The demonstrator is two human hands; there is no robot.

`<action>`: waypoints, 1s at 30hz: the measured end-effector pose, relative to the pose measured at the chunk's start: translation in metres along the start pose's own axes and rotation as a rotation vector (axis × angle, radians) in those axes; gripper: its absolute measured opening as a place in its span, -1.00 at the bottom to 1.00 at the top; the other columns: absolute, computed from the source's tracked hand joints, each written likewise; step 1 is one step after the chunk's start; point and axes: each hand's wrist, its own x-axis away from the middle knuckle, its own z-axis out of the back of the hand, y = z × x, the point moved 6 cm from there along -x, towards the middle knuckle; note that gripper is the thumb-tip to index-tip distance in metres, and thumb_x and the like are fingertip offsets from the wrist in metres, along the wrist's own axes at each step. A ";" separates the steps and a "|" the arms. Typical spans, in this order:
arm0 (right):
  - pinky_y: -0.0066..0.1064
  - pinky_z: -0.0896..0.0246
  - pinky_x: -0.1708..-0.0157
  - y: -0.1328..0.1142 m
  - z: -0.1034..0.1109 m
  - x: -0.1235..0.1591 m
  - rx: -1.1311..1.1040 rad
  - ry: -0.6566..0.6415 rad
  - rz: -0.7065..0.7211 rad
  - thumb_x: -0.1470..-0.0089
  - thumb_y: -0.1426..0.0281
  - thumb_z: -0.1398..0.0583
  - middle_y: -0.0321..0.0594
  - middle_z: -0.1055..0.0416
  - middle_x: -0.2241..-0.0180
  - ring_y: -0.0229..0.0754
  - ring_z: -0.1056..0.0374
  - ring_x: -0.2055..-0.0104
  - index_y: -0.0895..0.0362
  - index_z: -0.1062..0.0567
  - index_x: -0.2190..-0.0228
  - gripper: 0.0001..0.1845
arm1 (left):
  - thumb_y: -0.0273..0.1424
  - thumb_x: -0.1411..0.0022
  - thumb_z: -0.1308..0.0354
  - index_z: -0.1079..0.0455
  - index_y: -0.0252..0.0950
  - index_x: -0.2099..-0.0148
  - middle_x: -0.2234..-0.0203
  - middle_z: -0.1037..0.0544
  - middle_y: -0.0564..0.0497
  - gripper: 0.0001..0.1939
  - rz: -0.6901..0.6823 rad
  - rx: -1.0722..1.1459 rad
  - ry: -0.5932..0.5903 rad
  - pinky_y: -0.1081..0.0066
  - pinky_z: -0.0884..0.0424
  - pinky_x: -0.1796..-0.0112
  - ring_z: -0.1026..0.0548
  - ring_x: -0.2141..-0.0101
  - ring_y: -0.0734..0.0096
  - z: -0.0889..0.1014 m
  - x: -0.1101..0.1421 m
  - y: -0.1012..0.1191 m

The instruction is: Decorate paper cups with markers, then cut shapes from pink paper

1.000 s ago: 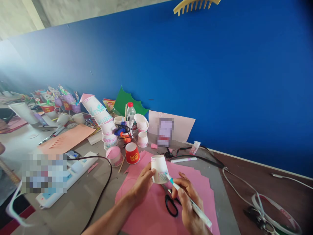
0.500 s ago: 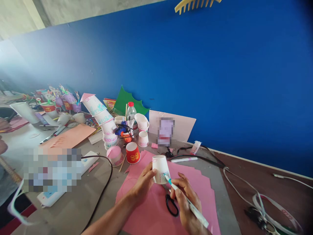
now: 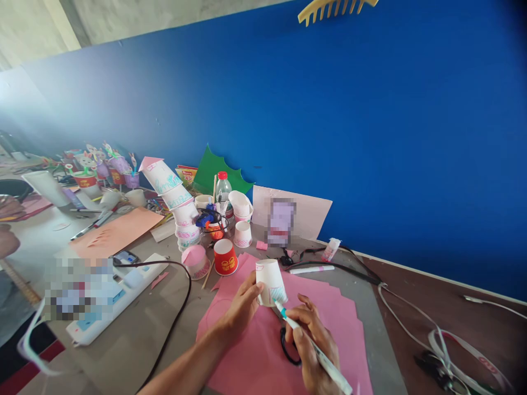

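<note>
Over pink paper (image 3: pixel 329 323), left hand (image 3: pixel 242 304) gripping cup (image 3: pixel 267 280), right pinching marker (image 3: pixel 319 351) (scissors (image 3: pixel 289 351) partly hidden)

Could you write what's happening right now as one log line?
left hand: grips white cup | right hand: holds marker, tip at cup's side | scissors: on pink paper, partly hidden

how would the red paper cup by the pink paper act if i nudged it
The red paper cup stands wider end down, so it would probably slide rather than tip. Being paper, it is likely light for its size, and its walls would probably dent if squeezed hard.
</note>
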 end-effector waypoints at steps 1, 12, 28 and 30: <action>-0.26 -0.09 -0.12 -0.001 0.000 0.000 0.005 -0.012 0.010 -0.36 0.24 -0.01 -0.54 -0.33 0.60 -0.27 -0.40 0.52 0.00 -0.42 0.22 -0.79 | -0.20 -0.28 -0.07 -0.43 -0.24 -0.08 0.08 -0.58 -0.10 -0.61 -0.005 -0.002 0.001 0.14 -0.31 -0.03 -0.43 -0.03 0.04 0.001 0.000 -0.001; -0.24 -0.08 -0.12 0.000 -0.001 0.000 0.025 -0.036 0.015 -0.34 0.29 -0.01 -0.53 -0.30 0.59 -0.29 -0.35 0.55 0.03 -0.40 0.22 -0.81 | -0.26 -0.26 -0.08 -0.42 -0.18 -0.09 0.07 -0.58 -0.05 -0.63 -0.002 -0.013 0.055 0.14 -0.34 -0.03 -0.45 -0.02 0.05 0.004 -0.001 0.000; -0.18 -0.16 -0.08 0.000 -0.001 0.000 0.066 -0.027 0.015 -0.33 0.27 -0.03 -0.49 -0.32 0.60 -0.24 -0.38 0.52 0.02 -0.42 0.25 -0.80 | -0.24 -0.25 -0.09 -0.41 -0.20 -0.08 0.08 -0.58 -0.08 -0.62 0.007 -0.008 0.071 0.11 -0.31 -0.06 -0.44 -0.03 0.04 0.005 0.000 -0.001; -0.16 -0.18 -0.07 0.000 -0.002 0.000 0.073 -0.035 0.013 -0.33 0.28 -0.03 -0.48 -0.32 0.61 -0.23 -0.37 0.54 0.02 -0.42 0.27 -0.80 | -0.24 -0.25 -0.10 -0.40 -0.21 -0.09 0.08 -0.58 -0.08 -0.61 0.003 -0.008 0.077 0.11 -0.30 -0.06 -0.44 -0.02 0.05 0.005 0.000 -0.001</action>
